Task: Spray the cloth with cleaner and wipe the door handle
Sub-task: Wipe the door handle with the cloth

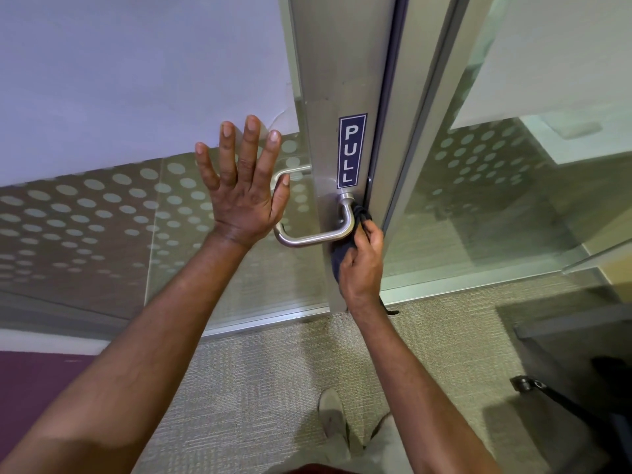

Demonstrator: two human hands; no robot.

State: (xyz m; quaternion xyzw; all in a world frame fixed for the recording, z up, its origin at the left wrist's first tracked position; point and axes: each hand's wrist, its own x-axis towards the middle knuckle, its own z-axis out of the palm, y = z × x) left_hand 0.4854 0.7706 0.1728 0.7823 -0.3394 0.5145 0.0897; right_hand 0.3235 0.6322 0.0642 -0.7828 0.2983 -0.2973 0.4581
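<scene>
I find the right hand [360,265] clenched around the dark cloth [342,260], pressing it to the door handle [316,236] at its bend by the door's latch edge; the left hand [244,196] lies spread flat on the glass door [102,234], grasping nothing; I judge the cloth soft, light, best bunched; the handle looks rigid, smooth, probably slippery.

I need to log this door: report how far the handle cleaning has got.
Done: cannot confirm spraying; no cleaner bottle is in view. In hand: the right hand grips the dark cloth against the door handle near its base, while the left hand lies flat on the glass door. Left: the lever's bare free end.
</scene>
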